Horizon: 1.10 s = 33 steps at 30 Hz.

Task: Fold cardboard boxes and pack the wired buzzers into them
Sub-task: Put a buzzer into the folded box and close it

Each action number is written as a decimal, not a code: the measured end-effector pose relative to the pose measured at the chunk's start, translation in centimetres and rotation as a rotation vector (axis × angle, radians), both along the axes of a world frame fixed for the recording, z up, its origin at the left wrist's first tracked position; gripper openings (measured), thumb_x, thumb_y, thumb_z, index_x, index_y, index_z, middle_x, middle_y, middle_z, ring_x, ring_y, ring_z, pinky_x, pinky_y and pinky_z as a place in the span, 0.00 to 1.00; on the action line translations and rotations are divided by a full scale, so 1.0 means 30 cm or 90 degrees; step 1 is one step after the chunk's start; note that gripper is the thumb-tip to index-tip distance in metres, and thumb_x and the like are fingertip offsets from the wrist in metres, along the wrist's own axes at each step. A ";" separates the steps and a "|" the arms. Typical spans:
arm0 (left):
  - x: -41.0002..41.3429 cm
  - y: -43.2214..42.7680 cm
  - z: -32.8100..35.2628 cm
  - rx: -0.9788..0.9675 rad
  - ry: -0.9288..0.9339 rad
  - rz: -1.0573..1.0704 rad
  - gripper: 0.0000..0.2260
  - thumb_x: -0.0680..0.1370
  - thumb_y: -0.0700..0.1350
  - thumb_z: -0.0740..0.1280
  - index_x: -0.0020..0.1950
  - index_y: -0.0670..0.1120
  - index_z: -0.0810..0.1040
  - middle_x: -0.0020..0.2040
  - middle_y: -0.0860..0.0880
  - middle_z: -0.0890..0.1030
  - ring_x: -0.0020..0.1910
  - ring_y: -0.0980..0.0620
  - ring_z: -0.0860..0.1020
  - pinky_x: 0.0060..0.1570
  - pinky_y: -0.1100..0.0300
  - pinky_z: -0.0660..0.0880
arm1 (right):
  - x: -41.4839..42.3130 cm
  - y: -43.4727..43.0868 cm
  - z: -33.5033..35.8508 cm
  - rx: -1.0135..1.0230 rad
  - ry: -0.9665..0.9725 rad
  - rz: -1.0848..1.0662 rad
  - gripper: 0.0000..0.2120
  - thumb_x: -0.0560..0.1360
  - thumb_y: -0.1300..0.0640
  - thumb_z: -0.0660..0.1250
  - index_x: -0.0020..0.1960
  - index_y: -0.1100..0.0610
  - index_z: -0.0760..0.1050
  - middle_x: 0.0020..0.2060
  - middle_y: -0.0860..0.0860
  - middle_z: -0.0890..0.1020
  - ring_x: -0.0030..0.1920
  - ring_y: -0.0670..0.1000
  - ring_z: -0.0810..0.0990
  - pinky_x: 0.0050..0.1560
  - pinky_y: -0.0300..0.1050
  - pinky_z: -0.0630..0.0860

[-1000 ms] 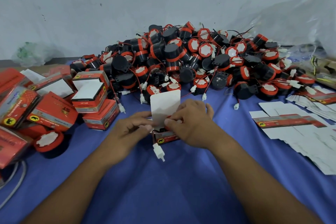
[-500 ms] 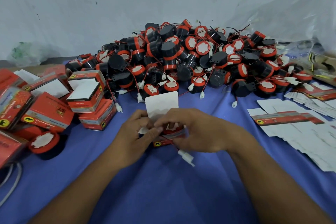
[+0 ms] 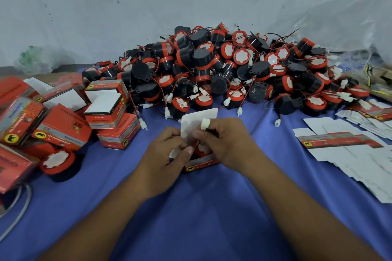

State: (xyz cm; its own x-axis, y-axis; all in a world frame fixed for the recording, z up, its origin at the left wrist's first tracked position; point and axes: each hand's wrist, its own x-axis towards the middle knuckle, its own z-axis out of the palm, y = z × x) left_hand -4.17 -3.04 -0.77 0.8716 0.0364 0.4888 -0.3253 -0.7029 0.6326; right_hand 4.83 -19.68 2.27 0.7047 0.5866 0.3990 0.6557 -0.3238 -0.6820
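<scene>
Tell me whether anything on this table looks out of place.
One loose buzzer lies at the left beside the folded boxes, apart from the main heap. Those boxes lie tumbled at odd angles, not stacked. Nothing looks spilled or broken.

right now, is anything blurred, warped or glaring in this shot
Head view: wide-angle bowing bends the blue table toward the edges; the left hand, right hand and open box look slightly soft; the buzzer pile is crisper; lighting is flat, with no hard glare.

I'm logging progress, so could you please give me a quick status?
Left hand holds box. Right hand pinches plug over it. Buzzer inside, flap up. Nothing blocking.
</scene>
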 end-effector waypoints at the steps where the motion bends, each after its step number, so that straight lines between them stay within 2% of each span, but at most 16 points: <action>1: -0.001 -0.001 0.002 0.002 -0.002 0.008 0.09 0.77 0.45 0.67 0.40 0.41 0.80 0.48 0.46 0.77 0.47 0.50 0.77 0.45 0.58 0.74 | 0.000 0.010 -0.008 -0.009 -0.014 -0.033 0.05 0.78 0.53 0.71 0.43 0.50 0.79 0.28 0.42 0.79 0.33 0.42 0.79 0.33 0.35 0.70; 3: -0.001 -0.005 0.004 -0.011 0.013 0.044 0.08 0.74 0.45 0.71 0.38 0.43 0.82 0.49 0.48 0.77 0.47 0.54 0.78 0.45 0.62 0.74 | -0.007 0.023 -0.012 -0.013 -0.032 -0.063 0.08 0.77 0.53 0.71 0.46 0.48 0.71 0.29 0.45 0.79 0.34 0.46 0.78 0.32 0.40 0.71; 5: 0.001 -0.008 0.006 -0.051 0.064 0.079 0.07 0.73 0.43 0.75 0.35 0.45 0.83 0.49 0.52 0.78 0.47 0.58 0.77 0.44 0.69 0.72 | -0.013 0.024 -0.009 -0.010 -0.048 -0.051 0.11 0.77 0.54 0.70 0.45 0.47 0.68 0.29 0.47 0.79 0.34 0.47 0.77 0.31 0.41 0.71; 7: 0.008 -0.005 0.010 -0.107 0.130 0.100 0.08 0.73 0.42 0.75 0.34 0.48 0.83 0.49 0.54 0.78 0.47 0.60 0.77 0.44 0.70 0.71 | -0.017 0.016 0.000 -0.030 -0.059 -0.025 0.07 0.79 0.55 0.68 0.45 0.50 0.70 0.30 0.48 0.79 0.33 0.47 0.77 0.33 0.45 0.73; 9: 0.014 -0.006 0.015 -0.158 0.170 0.122 0.05 0.72 0.43 0.74 0.36 0.50 0.84 0.50 0.55 0.79 0.48 0.59 0.78 0.46 0.66 0.72 | -0.018 0.002 0.012 -0.052 -0.058 0.020 0.07 0.82 0.51 0.63 0.48 0.53 0.74 0.31 0.48 0.80 0.33 0.48 0.77 0.36 0.48 0.74; 11: 0.015 -0.019 0.015 -0.222 0.176 0.146 0.06 0.72 0.41 0.74 0.41 0.52 0.83 0.47 0.55 0.83 0.47 0.59 0.81 0.45 0.64 0.76 | -0.025 -0.008 0.027 -0.048 -0.045 0.073 0.15 0.84 0.47 0.57 0.50 0.57 0.75 0.33 0.51 0.81 0.35 0.51 0.78 0.38 0.50 0.74; 14: 0.016 -0.042 0.005 -0.353 0.139 0.187 0.10 0.72 0.37 0.74 0.45 0.51 0.79 0.43 0.54 0.85 0.42 0.56 0.83 0.35 0.66 0.77 | -0.035 -0.011 0.038 -0.022 -0.013 0.114 0.23 0.85 0.48 0.52 0.52 0.65 0.77 0.40 0.55 0.80 0.41 0.52 0.79 0.44 0.52 0.75; 16: 0.022 -0.050 0.004 -0.408 0.128 0.225 0.12 0.73 0.41 0.76 0.49 0.49 0.74 0.45 0.51 0.82 0.42 0.53 0.82 0.33 0.64 0.77 | -0.031 -0.008 0.037 -0.049 -0.001 0.124 0.20 0.85 0.52 0.56 0.53 0.65 0.79 0.46 0.52 0.77 0.48 0.49 0.78 0.51 0.49 0.75; 18: 0.033 -0.055 0.004 -0.471 0.119 0.233 0.16 0.72 0.40 0.76 0.52 0.51 0.71 0.47 0.51 0.81 0.38 0.60 0.81 0.31 0.67 0.75 | -0.028 -0.004 0.036 -0.065 0.006 0.130 0.11 0.83 0.57 0.62 0.54 0.58 0.83 0.45 0.48 0.77 0.49 0.44 0.77 0.52 0.44 0.75; 20: 0.037 -0.061 0.004 -0.476 0.104 0.238 0.18 0.72 0.35 0.73 0.52 0.53 0.71 0.48 0.52 0.80 0.36 0.65 0.79 0.30 0.69 0.75 | -0.033 0.001 0.028 -0.030 0.029 0.115 0.09 0.79 0.60 0.69 0.56 0.50 0.83 0.43 0.46 0.80 0.46 0.43 0.79 0.48 0.37 0.75; 22: 0.034 -0.069 -0.001 -0.434 0.085 0.239 0.18 0.72 0.34 0.71 0.52 0.54 0.70 0.48 0.53 0.79 0.37 0.66 0.79 0.31 0.68 0.75 | -0.040 0.012 0.015 0.011 0.074 0.075 0.06 0.76 0.59 0.73 0.50 0.50 0.81 0.39 0.43 0.81 0.40 0.41 0.79 0.44 0.34 0.74; 24: 0.029 -0.068 -0.011 -0.405 0.068 0.225 0.17 0.73 0.35 0.70 0.53 0.53 0.70 0.48 0.55 0.79 0.41 0.64 0.79 0.34 0.68 0.76 | -0.047 0.028 0.007 -0.007 0.033 0.039 0.03 0.74 0.58 0.75 0.45 0.51 0.81 0.38 0.42 0.80 0.39 0.41 0.78 0.42 0.33 0.74; 26: 0.019 -0.058 -0.017 -0.404 0.059 0.208 0.16 0.74 0.34 0.69 0.53 0.53 0.71 0.48 0.55 0.80 0.44 0.60 0.81 0.38 0.65 0.78 | -0.052 0.041 0.004 -0.046 -0.025 0.019 0.01 0.74 0.58 0.74 0.45 0.53 0.84 0.40 0.46 0.80 0.40 0.43 0.78 0.43 0.39 0.75; 29: 0.011 -0.042 -0.015 -0.439 0.060 0.151 0.13 0.76 0.33 0.65 0.54 0.50 0.75 0.46 0.53 0.83 0.44 0.55 0.83 0.39 0.62 0.79 | -0.062 0.043 0.021 -0.071 -0.047 0.010 0.05 0.75 0.60 0.73 0.48 0.53 0.87 0.44 0.50 0.81 0.45 0.51 0.79 0.47 0.48 0.76; 31: 0.008 -0.039 -0.011 -0.443 0.066 0.112 0.15 0.76 0.34 0.63 0.59 0.49 0.76 0.47 0.56 0.84 0.45 0.58 0.83 0.40 0.65 0.78 | -0.073 0.041 0.039 -0.125 -0.083 0.034 0.08 0.77 0.61 0.70 0.49 0.53 0.87 0.45 0.51 0.81 0.46 0.52 0.78 0.47 0.49 0.75; 33: 0.004 -0.042 -0.006 -0.381 0.075 0.088 0.23 0.74 0.41 0.62 0.69 0.53 0.72 0.52 0.63 0.83 0.50 0.64 0.81 0.44 0.67 0.78 | -0.080 0.041 0.053 -0.215 -0.142 0.080 0.10 0.78 0.62 0.66 0.48 0.56 0.86 0.45 0.53 0.82 0.47 0.54 0.76 0.49 0.52 0.72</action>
State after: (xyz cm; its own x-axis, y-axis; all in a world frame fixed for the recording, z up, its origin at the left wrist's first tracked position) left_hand -4.04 -4.31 -0.95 0.8863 0.3901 0.2497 -0.1608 -0.2465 0.9557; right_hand 2.41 -18.44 3.87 0.5369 0.7867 0.3048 0.8243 -0.4121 -0.3883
